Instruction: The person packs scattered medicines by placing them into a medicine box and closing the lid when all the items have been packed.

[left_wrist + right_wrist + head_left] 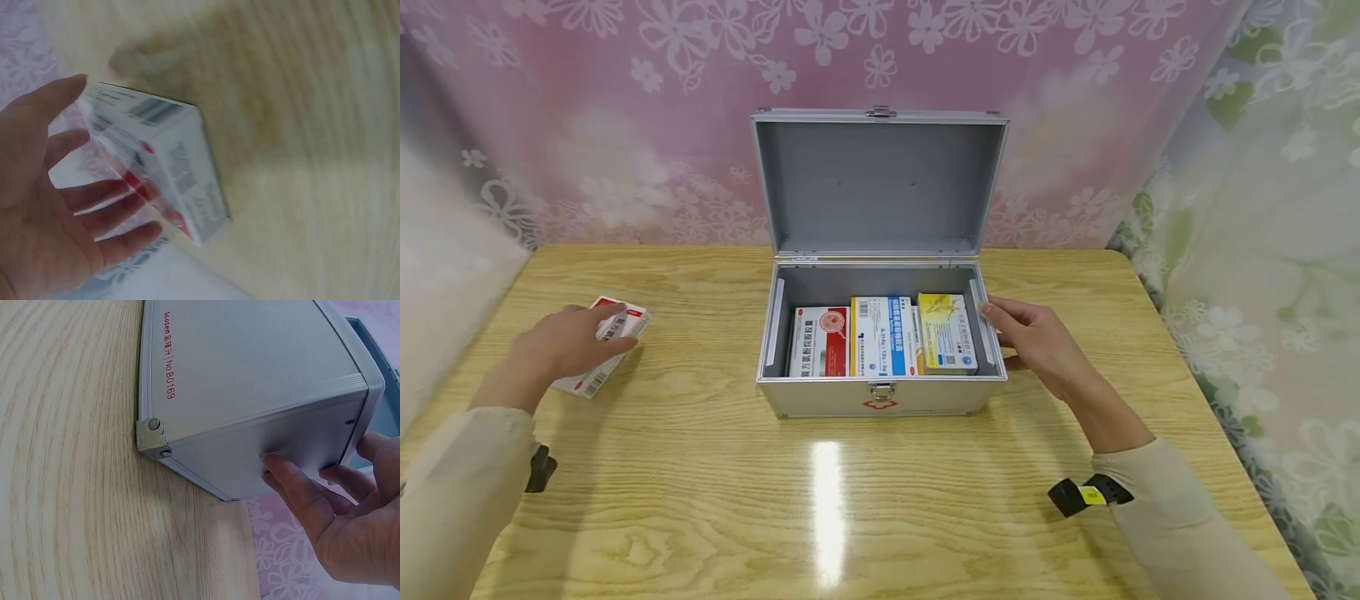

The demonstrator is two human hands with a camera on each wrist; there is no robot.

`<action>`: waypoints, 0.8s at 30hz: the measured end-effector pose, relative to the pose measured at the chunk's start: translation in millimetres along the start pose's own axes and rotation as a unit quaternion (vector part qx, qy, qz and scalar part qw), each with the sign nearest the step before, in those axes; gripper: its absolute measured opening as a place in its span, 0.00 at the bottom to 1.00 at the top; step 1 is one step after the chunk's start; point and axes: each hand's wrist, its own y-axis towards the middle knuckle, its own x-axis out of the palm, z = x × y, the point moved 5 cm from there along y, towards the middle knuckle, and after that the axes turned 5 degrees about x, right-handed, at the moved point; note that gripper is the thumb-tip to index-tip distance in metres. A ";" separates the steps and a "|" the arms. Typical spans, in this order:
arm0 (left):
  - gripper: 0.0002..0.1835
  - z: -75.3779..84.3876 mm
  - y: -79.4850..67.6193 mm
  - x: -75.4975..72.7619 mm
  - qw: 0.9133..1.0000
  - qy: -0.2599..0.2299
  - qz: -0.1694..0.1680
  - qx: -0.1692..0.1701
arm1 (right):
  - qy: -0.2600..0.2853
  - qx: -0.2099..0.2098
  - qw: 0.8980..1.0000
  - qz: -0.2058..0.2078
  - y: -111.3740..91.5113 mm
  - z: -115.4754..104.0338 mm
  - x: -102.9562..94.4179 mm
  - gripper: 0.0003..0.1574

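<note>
At the table's left, my left hand (567, 343) is over a white and red medicine box (638, 318) that lies on the wood. In the left wrist view, the fingers spread loosely along the box (187, 165), with the thumb by one corner; they do not close round it. My right hand (1047, 343) holds the right wall of a silver medicine case (827, 400), thumb over the rim, fingers against the outside. The right wrist view shows those fingertips on the case's metal side (237, 456).
The case's lid (880, 187) stands raised at the back. Inside are a red and white box (818, 343), a blue and white box (872, 337) and a yellow and white box (946, 333). Behind the wooden table (700, 483) hangs a pink flowered curtain (685, 125).
</note>
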 end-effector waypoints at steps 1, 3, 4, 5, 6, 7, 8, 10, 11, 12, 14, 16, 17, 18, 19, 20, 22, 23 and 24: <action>0.46 -1.8 -0.1 2.0 1.000 0.001 -0.002 0.005 | 0.000 0.001 1.000 0.001 0.3 0.3 0.1 0.40; 0.44 -4.6 0.2 4.6 1.000 0.004 -0.003 0.014 | -0.001 0.001 1.000 0.001 0.8 0.6 0.3 0.40; 0.44 -5.9 0.5 5.1 1.000 0.006 -0.002 0.015 | -0.001 0.001 1.000 0.002 0.9 0.8 0.4 0.40; 0.44 -6.8 0.8 5.2 1.000 0.006 0.001 0.013 | -0.002 0.001 1.000 0.002 1.0 0.8 0.4 0.40; 0.44 -7.2 1.2 5.3 1.000 0.007 0.001 0.014 | -0.002 0.000 1.000 0.001 1.1 0.8 0.6 0.40; 0.45 -7.2 1.7 5.2 1.000 0.008 0.001 0.015 | -0.002 -0.001 1.000 0.001 1.1 0.7 0.7 0.40; 0.45 -7.4 2.1 5.3 1.000 0.007 0.001 0.015 | -0.002 -0.001 1.000 0.001 0.9 0.7 0.8 0.40; 0.46 -7.5 2.4 5.5 1.000 0.008 0.000 0.018 | -0.002 -0.001 1.000 0.001 1.0 0.6 1.2 0.40; 0.46 -7.5 2.3 5.5 1.000 0.007 0.002 0.018 | -0.002 -0.001 1.000 0.000 1.0 0.6 1.3 0.40; 0.46 -8.0 2.2 5.8 1.000 0.007 0.002 0.020 | -0.003 -0.001 1.000 0.000 1.2 0.6 1.6 0.40; 0.46 -8.4 1.9 6.2 1.000 0.004 0.004 0.022 | -0.003 0.000 1.000 0.000 1.4 0.5 1.9 0.40; 0.45 -8.9 2.1 6.2 1.000 0.000 0.006 0.024 | -0.003 0.001 1.000 0.000 1.4 0.4 2.1 0.40; 0.45 -8.9 2.4 6.1 1.000 -0.001 0.006 0.025 | -0.003 0.001 1.000 0.000 1.3 0.3 2.1 0.40; 0.46 -9.7 2.6 6.2 1.000 -0.005 0.004 0.024 | -0.003 0.002 1.000 0.000 1.1 0.3 2.0 0.40; 0.46 -9.8 3.0 6.2 1.000 -0.009 0.001 0.022 | -0.003 0.002 1.000 -0.001 0.8 0.3 2.0 0.40; 0.46 -10.2 3.5 6.1 1.000 -0.013 -0.001 0.021 | -0.003 0.002 1.000 0.000 0.5 0.3 1.7 0.41; 0.47 -11.0 4.2 6.4 1.000 -0.021 -0.011 0.019 | -0.004 0.003 1.000 0.003 -0.1 0.3 1.2 0.41; 0.47 -11.3 4.2 6.8 0.999 -0.027 -0.016 0.016 | -0.005 0.002 1.000 0.004 -0.3 0.2 1.1 0.41; 0.47 -11.7 4.1 7.1 0.999 -0.034 -0.020 0.013 | -0.006 0.002 1.000 0.004 -0.3 0.2 0.9 0.41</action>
